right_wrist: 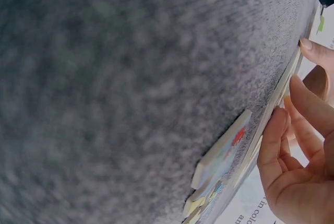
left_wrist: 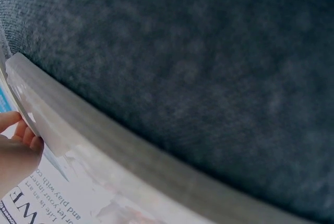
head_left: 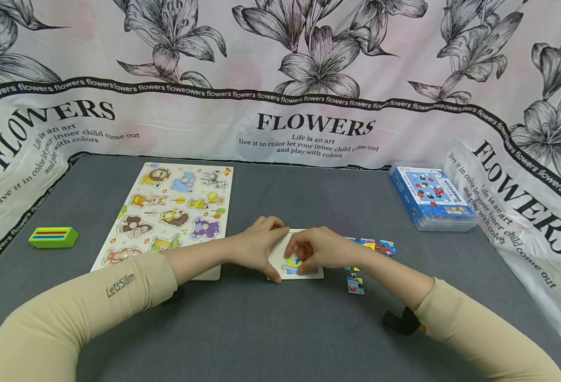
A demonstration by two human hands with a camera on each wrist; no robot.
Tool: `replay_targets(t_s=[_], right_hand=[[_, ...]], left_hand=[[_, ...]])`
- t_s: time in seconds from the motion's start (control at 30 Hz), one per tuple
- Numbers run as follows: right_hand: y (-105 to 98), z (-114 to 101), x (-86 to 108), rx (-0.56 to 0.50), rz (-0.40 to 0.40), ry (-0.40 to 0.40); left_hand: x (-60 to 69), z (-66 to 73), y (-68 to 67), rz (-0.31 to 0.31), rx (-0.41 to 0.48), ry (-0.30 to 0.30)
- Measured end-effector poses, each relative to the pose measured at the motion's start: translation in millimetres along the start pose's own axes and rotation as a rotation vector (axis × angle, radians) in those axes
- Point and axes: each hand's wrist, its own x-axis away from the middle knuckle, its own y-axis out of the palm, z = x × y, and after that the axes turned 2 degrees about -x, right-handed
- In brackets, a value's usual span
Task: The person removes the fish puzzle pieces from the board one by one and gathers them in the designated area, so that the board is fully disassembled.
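A small white puzzle board (head_left: pixel 273 259) with yellow and blue pieces lies on the dark cloth. My left hand (head_left: pixel 256 245) grips its left side, thumb at the near edge and fingers at the far edge. Over the board, my right hand (head_left: pixel 325 248) bends its thumb and index finger down onto a puzzle piece (head_left: pixel 292 262), which they partly hide. In the right wrist view, the right hand's (right_wrist: pixel 297 172) fingertips meet the board edge-on. Beside the board lie several loose puzzle pieces (head_left: pixel 355 285), partly under the right forearm.
A large animal puzzle board (head_left: pixel 161 212) lies to the left, partly beneath the left forearm. Farther left is a green block with coloured stripes (head_left: pixel 53 237). A blue box (head_left: pixel 433 199) stands at the back right, before the flower-printed curtain (head_left: pixel 309 63).
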Motion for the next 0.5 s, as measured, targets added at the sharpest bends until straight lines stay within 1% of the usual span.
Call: replay_targets(t_s=[0.5], right_hand=[[2.1,-0.4,0.2,0.008,0.002,0.024]], left_hand=[[0.2,0.5,0.7,0.002,-0.005,0.005]])
